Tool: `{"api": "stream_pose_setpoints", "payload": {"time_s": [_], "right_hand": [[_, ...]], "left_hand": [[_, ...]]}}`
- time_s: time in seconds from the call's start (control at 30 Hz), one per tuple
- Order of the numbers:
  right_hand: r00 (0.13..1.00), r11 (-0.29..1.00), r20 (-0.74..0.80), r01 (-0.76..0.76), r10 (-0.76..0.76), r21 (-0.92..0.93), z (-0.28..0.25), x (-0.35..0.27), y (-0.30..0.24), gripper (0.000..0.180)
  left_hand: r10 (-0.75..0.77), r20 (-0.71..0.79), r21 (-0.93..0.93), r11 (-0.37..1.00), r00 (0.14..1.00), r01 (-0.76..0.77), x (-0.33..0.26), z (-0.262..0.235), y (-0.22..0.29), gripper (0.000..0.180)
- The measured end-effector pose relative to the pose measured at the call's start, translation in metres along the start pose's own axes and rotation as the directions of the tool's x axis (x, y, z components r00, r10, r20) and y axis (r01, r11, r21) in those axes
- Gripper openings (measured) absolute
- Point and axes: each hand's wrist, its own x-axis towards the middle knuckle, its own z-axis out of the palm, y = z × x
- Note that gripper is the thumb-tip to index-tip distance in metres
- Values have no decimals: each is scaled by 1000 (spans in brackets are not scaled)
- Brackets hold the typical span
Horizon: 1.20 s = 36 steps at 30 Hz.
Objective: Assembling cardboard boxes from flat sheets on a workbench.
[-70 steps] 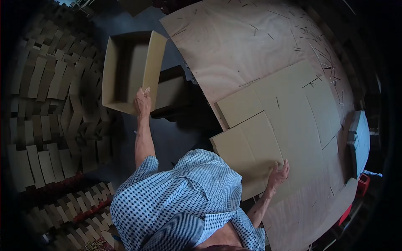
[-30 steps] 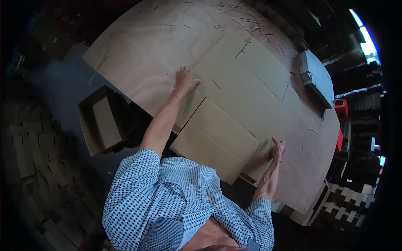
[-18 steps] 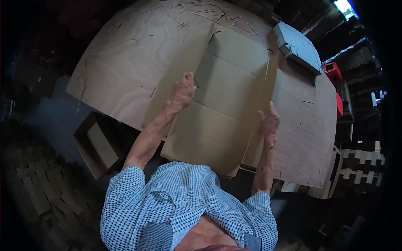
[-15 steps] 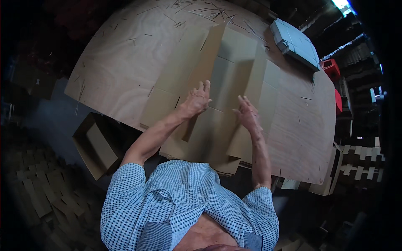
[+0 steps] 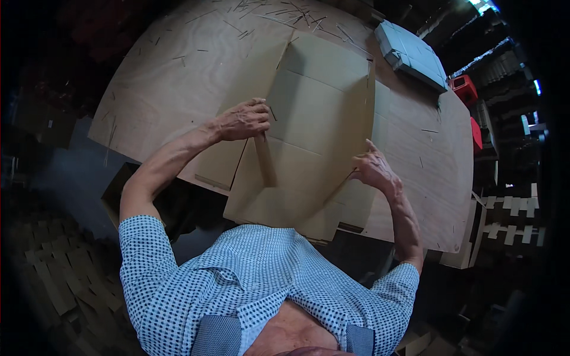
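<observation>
From my end I've got both hands on one cardboard sheet [image 5: 314, 98], lying lengthwise on the table [image 5: 166, 83], near end at the wearer's shirt [image 5: 261, 261], prob. so both long sides are in easy reach. L hand [image 5: 243, 120] is curled narrow over the top of the L panel [image 5: 266, 163], which stands up off the base; looks like the grip's there b/c the panel would tip w/o it. R hand [image 5: 375, 169] is at the edge of the R panel [image 5: 365, 113], index finger out, the rest bent; can't tell if it's pinching or just pressing. Hands are well apart, approx. the base's width, w/ the middle betw. them uncovered. More flat cardboard [image 5: 217, 166] sits underneath, L side, maybe as padding or stock. Loose thin sticks [image 5: 291, 15] lie at the far side, and a pale wrapped bundle [image 5: 409, 53] far R, both clear of the arms, nr. a red container [image 5: 465, 89].
</observation>
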Motion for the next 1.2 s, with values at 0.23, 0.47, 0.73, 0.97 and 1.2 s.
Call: {"api": "stream_pose_setpoints", "payload": {"time_s": [0.23,0.47,0.73,0.97,1.2], "right_hand": [[868,969,-441,-157,227,189,38,5,12,26],[679,911,-608,-305,412,277,58,38,13,27],[697,933,-622,-234,357,273,65,32,15,24],[706,932,-610,-236,360,276,67,33,19,23],[737,916,-550,-270,394,296,64,35,18,23]], "left_hand": [[-270,-74,38,961,960,273,38,31,8,12],[-479,138,-154,854,867,497,69,49,17,18],[-458,110,-113,876,882,468,117,48,40,12],[-379,86,-140,911,922,388,118,58,38,10],[-242,100,-174,951,965,256,156,63,51,12]]}}
